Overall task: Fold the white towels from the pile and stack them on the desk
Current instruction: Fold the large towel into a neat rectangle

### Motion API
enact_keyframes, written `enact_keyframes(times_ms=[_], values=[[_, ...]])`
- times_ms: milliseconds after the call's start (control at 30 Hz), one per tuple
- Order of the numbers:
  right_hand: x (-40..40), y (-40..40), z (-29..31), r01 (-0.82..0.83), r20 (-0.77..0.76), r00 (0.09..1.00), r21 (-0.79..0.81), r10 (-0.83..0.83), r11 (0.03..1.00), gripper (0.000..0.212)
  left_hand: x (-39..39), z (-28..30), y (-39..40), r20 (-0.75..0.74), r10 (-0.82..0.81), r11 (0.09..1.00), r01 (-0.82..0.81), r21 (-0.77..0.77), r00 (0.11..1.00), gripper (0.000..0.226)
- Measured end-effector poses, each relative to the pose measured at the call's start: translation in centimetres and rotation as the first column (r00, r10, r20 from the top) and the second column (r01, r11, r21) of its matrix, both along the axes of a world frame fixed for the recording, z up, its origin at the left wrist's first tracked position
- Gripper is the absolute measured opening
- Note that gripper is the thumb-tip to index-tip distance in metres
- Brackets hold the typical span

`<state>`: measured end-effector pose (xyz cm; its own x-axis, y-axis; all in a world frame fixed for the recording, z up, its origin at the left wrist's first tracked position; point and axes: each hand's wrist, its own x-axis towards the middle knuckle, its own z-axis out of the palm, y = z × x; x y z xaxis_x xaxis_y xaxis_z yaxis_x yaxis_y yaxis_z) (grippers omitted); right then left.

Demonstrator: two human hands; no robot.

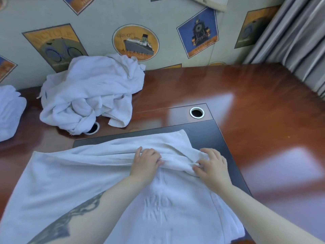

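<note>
Lying at far left, folded towels (8, 111) sit beside the crumpled pile (88, 95) on the surface (255, 103). Nearer, a spread towel (70, 182) has its ridge pinched by the left hand (146, 162), and the right hand (211, 166) fingers (197, 169) grip it too.

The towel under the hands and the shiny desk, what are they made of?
The towel looks like soft white terry cotton: its surface is fuzzy, it wrinkles, and a raised woven pattern shows near the bottom. The desk looks like reddish-brown wood or veneer under glossy varnish, since it mirrors bright window light. Its dark inset panel looks matte, maybe laminate or leather; I can't tell.
</note>
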<state>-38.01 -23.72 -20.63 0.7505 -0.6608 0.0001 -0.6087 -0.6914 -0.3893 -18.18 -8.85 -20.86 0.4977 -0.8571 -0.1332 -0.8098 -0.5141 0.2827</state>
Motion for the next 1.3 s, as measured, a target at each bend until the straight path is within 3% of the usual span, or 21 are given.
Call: enact_keyframes(times_ms=[100,200,300,400,500,633,700,800,867,1067,1300], values=[[-0.1,-0.4,0.0,-0.128,0.068,0.989,-0.04,0.131,0.991,0.025,0.7,-0.2,-0.8,0.0,-0.032,0.999,0.032,0.012,0.999,0.025],[0.1,-0.4,-0.5,-0.063,0.029,0.997,-0.065,0.065,0.996,0.024,1.1,-0.6,-1.4,-0.004,-0.045,0.999,0.045,0.01,0.999,0.022],[0.7,-0.8,-0.6,-0.036,0.033,0.999,-0.185,0.042,0.982,0.009,1.5,-1.0,-1.9,0.001,-0.042,0.999,0.042,-0.019,0.999,0.02],[2.0,-2.4,-0.3,-0.036,0.034,0.998,-0.257,0.046,0.966,0.012,1.9,-1.1,-2.5,0.012,-0.031,0.998,0.032,-0.045,0.999,0.022],[3.6,-3.9,-0.1,0.016,0.055,0.998,-0.137,-0.008,0.99,0.011,2.6,-0.7,-2.8,-0.061,0.009,0.998,-0.014,-0.068,0.998,0.023],[6.1,-4.2,0.6,0.149,0.188,0.96,0.291,-0.209,0.945,0.008,5.5,0.0,-1.0,-0.092,0.086,0.993,-0.093,-0.07,0.992,0.032],[7.7,-4.5,0.8,0.129,0.227,0.946,0.396,-0.233,0.909,0.006,7.9,-0.1,1.3,-0.09,0.141,0.986,-0.148,-0.076,0.986,0.036],[9.4,-5.4,0.7,0.172,0.156,0.943,0.524,-0.293,0.834,0.001,11.7,-0.1,5.7,-0.063,0.196,0.976,-0.201,-0.081,0.979,0.034],[10.1,-6.1,0.3,0.238,0.051,0.942,0.594,-0.331,0.769,0.01,14.1,0.1,8.8,-0.071,0.195,0.977,-0.2,-0.072,0.978,0.031],[11.7,-7.2,-0.8,0.267,-0.017,0.95,0.559,-0.311,0.785,0.012,19.4,0.6,16.3,-0.101,0.258,0.966,-0.255,0.036,0.961,0.031],[13.1,-6.5,-1.2,0.227,0.041,0.965,0.356,-0.258,0.906,0.007,20.6,0.4,15.3,-0.087,0.319,0.947,-0.313,0.074,0.944,0.034]])
